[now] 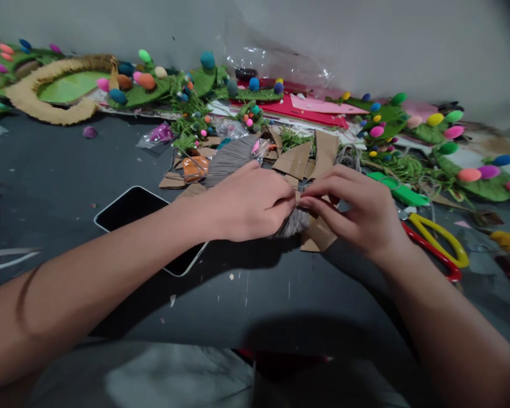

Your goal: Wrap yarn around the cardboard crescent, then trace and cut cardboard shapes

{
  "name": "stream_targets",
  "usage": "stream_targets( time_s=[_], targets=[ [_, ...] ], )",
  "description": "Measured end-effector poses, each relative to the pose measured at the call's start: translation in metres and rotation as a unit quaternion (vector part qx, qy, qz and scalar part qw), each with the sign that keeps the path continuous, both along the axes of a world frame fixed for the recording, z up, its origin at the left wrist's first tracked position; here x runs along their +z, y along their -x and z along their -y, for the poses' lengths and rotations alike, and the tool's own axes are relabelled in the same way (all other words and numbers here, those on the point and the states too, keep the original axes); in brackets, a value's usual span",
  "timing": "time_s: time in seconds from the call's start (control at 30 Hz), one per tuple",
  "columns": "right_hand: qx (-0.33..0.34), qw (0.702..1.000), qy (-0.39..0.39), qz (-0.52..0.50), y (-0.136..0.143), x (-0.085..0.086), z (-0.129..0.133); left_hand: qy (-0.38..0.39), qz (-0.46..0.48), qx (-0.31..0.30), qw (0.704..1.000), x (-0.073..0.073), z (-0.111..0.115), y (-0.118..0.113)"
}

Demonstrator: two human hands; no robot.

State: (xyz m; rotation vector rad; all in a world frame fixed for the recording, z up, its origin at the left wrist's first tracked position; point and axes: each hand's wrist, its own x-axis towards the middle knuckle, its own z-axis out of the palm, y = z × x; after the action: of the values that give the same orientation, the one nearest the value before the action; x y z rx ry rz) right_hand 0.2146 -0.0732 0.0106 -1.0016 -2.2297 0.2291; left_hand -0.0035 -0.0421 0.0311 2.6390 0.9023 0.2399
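Note:
A curved cardboard piece wrapped in grey yarn (232,161) runs under my left hand (255,201), whose closed fingers grip it. Loose grey strands (295,222) show below those fingers. My right hand (352,207) is closed in a pinch, thumb and forefinger meeting at the brown end of the same piece, right beside my left fingertips. What exactly lies between the right fingertips is mostly hidden. Brown cardboard scraps (295,160) lie behind both hands, and another scrap (318,235) is under the right one.
A phone (131,207) lies partly under my left forearm. Scissors with red and yellow handles (440,241) and a green comb-like tool (402,188) are by my right hand. Along the wall stand a tan fabric-wrapped ring (23,93) and green leaf pieces (153,95) with coloured balls.

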Motion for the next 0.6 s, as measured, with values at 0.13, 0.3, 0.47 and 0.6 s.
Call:
stream_targets(
  time_s=[0.13, 0.3, 0.47, 0.6],
  targets=[
    [-0.031, 0.999, 0.03, -0.024, -0.006, 0.001, -0.006, 0.017, 0.018, -0.076, 0.997, 0.006, 0.001, 0.005],
    [-0.052, 0.993, 0.08, -0.072, -0.01, -0.01, -0.012, 0.05, 0.082, -0.059, 0.994, 0.007, -0.002, 0.01],
    [-0.077, 0.989, 0.098, -0.078, -0.004, -0.024, -0.01, 0.046, 0.176, 0.028, 0.983, -0.001, -0.011, 0.012],
    [-0.048, 0.99, 0.122, -0.053, 0.005, -0.026, -0.003, 0.004, 0.182, 0.127, 0.975, -0.007, -0.017, 0.012]
  ],
)
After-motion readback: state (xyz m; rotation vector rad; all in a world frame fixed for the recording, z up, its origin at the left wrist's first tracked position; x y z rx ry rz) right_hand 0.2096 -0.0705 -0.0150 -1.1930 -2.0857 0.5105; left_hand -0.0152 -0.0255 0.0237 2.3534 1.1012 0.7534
